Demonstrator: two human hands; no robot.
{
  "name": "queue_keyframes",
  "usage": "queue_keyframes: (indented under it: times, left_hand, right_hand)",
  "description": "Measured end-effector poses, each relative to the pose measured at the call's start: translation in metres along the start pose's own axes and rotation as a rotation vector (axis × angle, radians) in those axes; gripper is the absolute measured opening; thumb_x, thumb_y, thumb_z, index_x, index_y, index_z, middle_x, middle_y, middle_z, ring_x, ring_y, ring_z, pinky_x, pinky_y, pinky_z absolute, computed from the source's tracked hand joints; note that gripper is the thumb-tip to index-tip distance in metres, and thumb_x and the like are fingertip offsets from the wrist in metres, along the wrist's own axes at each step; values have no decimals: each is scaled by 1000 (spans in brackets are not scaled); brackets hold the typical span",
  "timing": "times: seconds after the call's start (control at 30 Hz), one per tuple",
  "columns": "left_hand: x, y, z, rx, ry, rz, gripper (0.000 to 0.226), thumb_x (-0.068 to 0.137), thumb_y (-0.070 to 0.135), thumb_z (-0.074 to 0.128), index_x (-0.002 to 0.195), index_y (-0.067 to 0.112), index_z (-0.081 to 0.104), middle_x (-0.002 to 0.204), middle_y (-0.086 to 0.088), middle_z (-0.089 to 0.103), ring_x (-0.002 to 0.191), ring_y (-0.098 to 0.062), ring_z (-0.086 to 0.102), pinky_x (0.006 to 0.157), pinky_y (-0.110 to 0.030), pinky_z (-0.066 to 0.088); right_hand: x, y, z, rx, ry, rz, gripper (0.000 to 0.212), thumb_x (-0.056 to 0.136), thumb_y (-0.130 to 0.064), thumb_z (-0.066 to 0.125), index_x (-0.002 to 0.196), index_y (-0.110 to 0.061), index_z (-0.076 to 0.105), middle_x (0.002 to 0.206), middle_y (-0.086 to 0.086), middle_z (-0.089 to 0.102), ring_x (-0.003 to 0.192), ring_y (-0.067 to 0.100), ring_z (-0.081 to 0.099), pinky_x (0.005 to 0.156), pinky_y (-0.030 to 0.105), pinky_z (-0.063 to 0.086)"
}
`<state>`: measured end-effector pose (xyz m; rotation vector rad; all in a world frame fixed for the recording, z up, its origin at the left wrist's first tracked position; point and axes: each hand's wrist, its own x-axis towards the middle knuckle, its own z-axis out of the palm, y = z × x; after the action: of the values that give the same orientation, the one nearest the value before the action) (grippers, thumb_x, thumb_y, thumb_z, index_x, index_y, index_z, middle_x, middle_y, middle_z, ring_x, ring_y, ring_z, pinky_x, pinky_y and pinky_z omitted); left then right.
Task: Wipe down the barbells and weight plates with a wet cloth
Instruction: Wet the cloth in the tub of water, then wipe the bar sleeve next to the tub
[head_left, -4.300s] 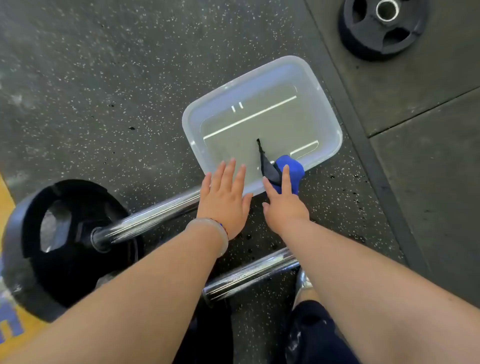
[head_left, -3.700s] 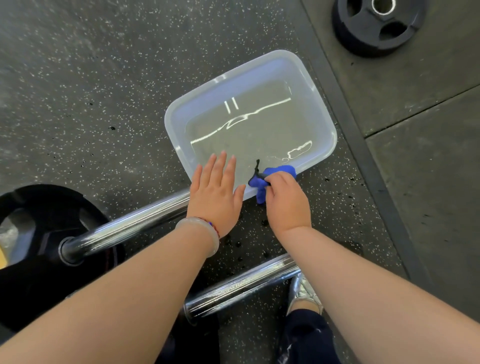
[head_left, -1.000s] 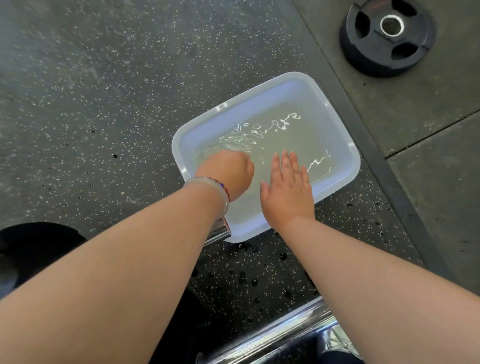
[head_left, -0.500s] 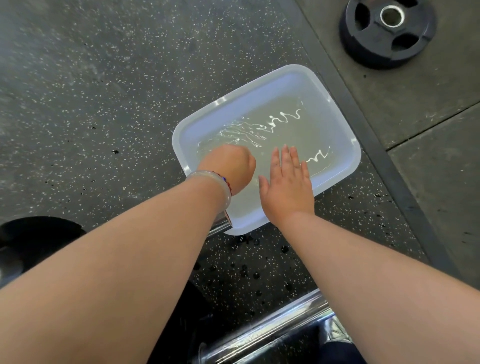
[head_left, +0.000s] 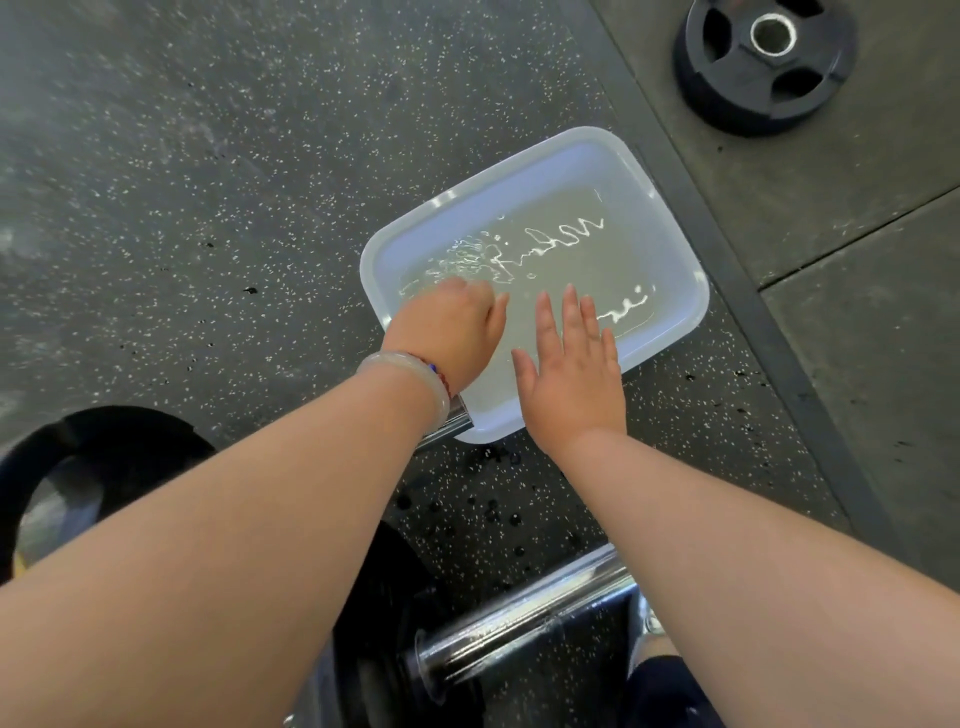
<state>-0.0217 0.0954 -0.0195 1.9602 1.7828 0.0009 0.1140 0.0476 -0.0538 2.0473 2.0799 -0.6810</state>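
My left hand (head_left: 449, 327) is curled into a fist, dipped in the rippling water of a translucent plastic tub (head_left: 519, 166). The blue cloth is hidden; nowhere else in the tub shows it, so it lies under that fist. My right hand (head_left: 571, 374) hovers flat with straight fingers over the tub's near edge, holding nothing. A chrome barbell sleeve (head_left: 519, 618) lies below my arms. Another chrome bar end (head_left: 452, 423) peeks out beneath my left wrist. A black weight plate (head_left: 104, 452) sits at the left edge.
A loose black weight plate (head_left: 763, 62) lies flat on the grey mat at the top right. Water drops (head_left: 483, 509) dot the speckled rubber floor in front of the tub. A dark strip (head_left: 753, 312) divides the floor from the mat.
The blue cloth went from my right hand at the tub's rim into the water, out of sight. My left hand curled and dipped in. Over the last second both hands barely moved.
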Motion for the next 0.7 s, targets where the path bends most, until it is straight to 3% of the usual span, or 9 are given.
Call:
queue_keyframes:
  times: [0.13,0.2,0.23,0.3,0.37,0.43,0.5,0.6,0.7]
  left_hand:
    - [-27,4,-20,-437,42,-163,29,102,37,30,95,18,50,97,-3,45,77,-15,45,78,-33,39]
    - [-42,11,-29,-716,15,-217,32,101,41,27,100,20,50,107,-11,51,90,-15,52,90,-35,42]
    - [-52,15,-34,-843,5,-236,37,100,45,26,111,21,52,119,-11,53,102,-17,55,94,-36,44]
    - [-71,24,-47,-1018,-2,-288,44,101,47,26,142,34,36,143,5,42,125,-7,44,103,-27,36]
    - [-83,26,-60,-1077,5,-331,49,101,45,27,149,41,18,144,15,35,125,1,34,104,-20,26]
    - [-94,19,-68,-1006,12,-333,50,102,41,29,150,37,15,146,14,32,124,3,31,101,-16,21]
    - [-104,7,-72,-799,-13,-287,51,102,37,30,151,31,16,154,6,24,135,-4,25,105,-18,19]
    - [-126,-16,-75,-495,-117,-328,52,101,43,27,151,34,15,159,1,11,144,-20,16,114,-36,18]
    - [-150,-32,-82,-307,-225,-402,54,100,47,25,151,34,14,159,0,11,143,-26,18,113,-44,22]
  right_hand:
    - [-25,-19,-28,203,49,-176,62,101,-44,27,141,-35,-20,160,1,-10,146,17,-10,119,36,-1]
    - [-36,-32,-43,325,3,-264,71,99,-40,40,139,-40,-19,160,-4,-8,146,15,2,116,32,13]
    - [-41,-38,-52,381,-36,-280,76,97,-37,46,140,-40,-17,160,-7,-7,144,14,11,112,32,22]
    - [-48,-50,-65,463,-87,-290,78,95,-29,50,146,-38,-8,159,-9,1,138,13,27,102,34,37]
    - [-53,-60,-75,508,-67,-297,68,96,-23,48,151,-35,9,152,-2,27,127,15,40,94,38,44]
    - [-59,-67,-84,476,-47,-301,65,96,-17,47,152,-30,16,138,2,43,112,21,50,84,37,46]
    - [-64,-70,-89,396,-32,-298,63,97,-14,46,151,-27,17,134,5,43,104,26,53,78,36,44]
    - [-77,-73,-95,296,-21,-235,61,98,-18,46,151,-26,18,130,6,42,95,26,53,76,37,45]
    - [-90,-72,-97,232,-36,-117,58,98,-23,44,151,-23,20,129,7,40,102,26,50,84,37,44]
